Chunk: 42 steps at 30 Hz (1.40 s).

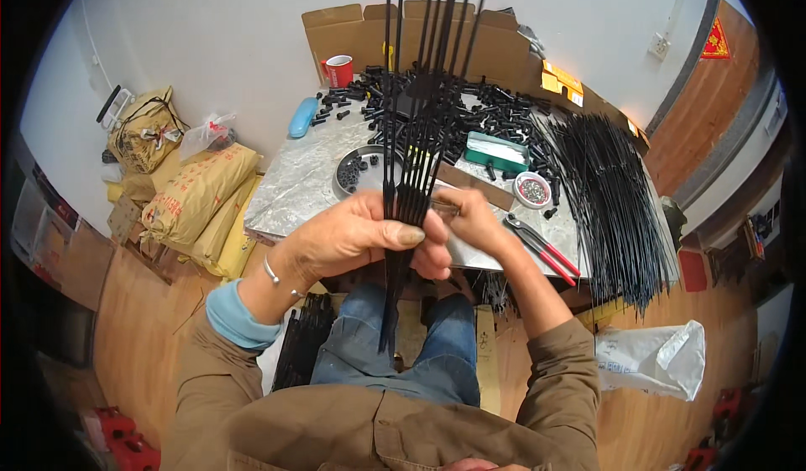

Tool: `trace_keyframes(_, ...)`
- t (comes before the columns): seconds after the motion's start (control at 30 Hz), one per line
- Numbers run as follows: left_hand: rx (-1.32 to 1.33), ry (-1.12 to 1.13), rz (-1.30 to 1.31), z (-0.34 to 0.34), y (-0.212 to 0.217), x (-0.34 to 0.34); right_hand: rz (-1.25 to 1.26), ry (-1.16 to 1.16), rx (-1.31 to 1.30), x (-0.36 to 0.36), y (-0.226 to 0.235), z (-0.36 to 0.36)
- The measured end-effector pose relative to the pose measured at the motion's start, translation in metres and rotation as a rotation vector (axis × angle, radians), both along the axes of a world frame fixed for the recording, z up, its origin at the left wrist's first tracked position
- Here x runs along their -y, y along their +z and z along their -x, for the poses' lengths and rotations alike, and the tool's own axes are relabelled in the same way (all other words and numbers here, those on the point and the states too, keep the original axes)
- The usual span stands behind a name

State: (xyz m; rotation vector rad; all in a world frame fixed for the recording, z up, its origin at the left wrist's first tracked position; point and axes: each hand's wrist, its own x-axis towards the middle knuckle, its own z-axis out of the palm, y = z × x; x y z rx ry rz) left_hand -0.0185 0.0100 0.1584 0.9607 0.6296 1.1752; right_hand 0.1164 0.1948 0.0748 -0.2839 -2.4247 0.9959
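Note:
My left hand (353,238) is closed around a bundle of thin black rods (410,196), held upright in front of my chest. The rods fan apart at the top, and their tapered lower ends hang over my lap. Just to the right and a little behind the bundle is my right hand (480,223), its fingers curled together. The bundle and my left fingers partly cover its fingertips, so what they grip cannot be made out. Red-handled pliers (544,248) lie on the table (290,190) near my right wrist.
Many black bolt-like parts (504,106) are heaped across the table. A round metal tray (340,173), a green box (497,150), a small bowl (532,189) and a red mug (338,71) stand around them. Long black rods (617,202) overhang the right edge. Yellow sacks (201,198) sit left.

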Motion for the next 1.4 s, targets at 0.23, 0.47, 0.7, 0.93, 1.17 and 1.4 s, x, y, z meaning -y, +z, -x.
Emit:
trace_keyframes(0.23, -0.054, 0.075, 0.087, -0.013, -0.133, -0.056, -0.940, -0.486, 0.451, -0.099, -0.026, 0.017)
trace_keyframes(0.47, -0.051, 0.021, 0.229, -0.007, -0.171, -0.061, 0.892, 0.328, -0.049, -0.052, 0.025, -0.021)
trace_keyframes(0.7, -0.068, 0.217, 0.140, -0.026, -0.169, -0.057, 1.067, 0.180, -0.232, -0.015, 0.023, 0.000)
trace_keyframes(0.93, -1.285, 0.666, -0.626, 0.009, -0.153, -0.074, 0.613, 0.165, -0.219, 0.015, -0.002, -0.012)
trace_keyframes(1.17, -1.704, 0.344, -0.667, 0.018, -0.143, -0.078, 0.587, 0.100, -0.190, 0.032, -0.006, -0.023)
trace_keyframes(1.4, -0.316, 0.262, -0.174, 0.003, -0.041, -0.066, 0.601, 0.111, -0.165, 0.033, -0.015, -0.030)
